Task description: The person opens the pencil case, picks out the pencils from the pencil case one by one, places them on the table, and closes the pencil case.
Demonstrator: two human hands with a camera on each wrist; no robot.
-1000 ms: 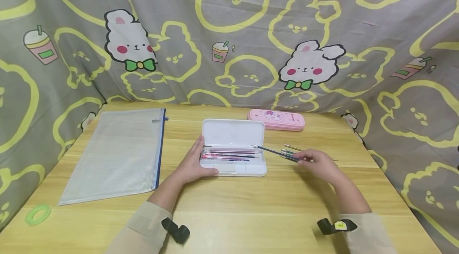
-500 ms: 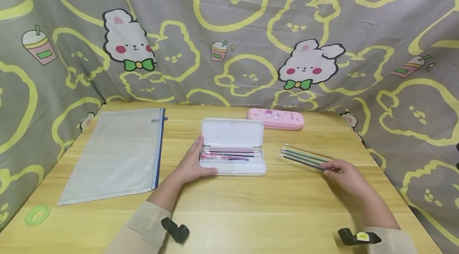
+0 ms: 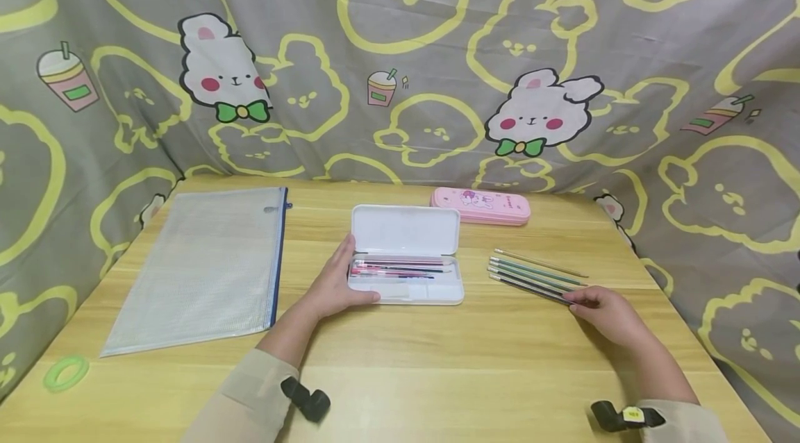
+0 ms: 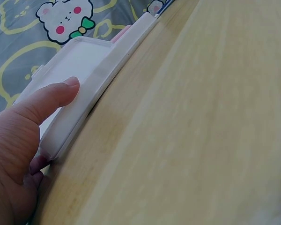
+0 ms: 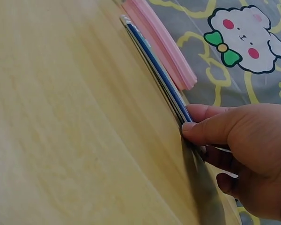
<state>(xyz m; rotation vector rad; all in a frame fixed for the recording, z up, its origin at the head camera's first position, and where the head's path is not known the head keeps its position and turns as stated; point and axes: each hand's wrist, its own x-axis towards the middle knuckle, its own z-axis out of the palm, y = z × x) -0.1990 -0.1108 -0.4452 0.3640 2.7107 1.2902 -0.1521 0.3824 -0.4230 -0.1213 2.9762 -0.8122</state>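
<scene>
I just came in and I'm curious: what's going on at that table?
Someone's left hand grips an open white pencil case with pens and pencils in it. Their right hand pinches a blue pencil by one end, beside more pencils on the table. A closed pink case lies behind the white one, and a zip pouch lies off to the left.

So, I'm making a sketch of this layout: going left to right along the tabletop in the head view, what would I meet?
Green ring → mesh zip bag → left hand → open white pencil case → loose pencils → right hand.
</scene>
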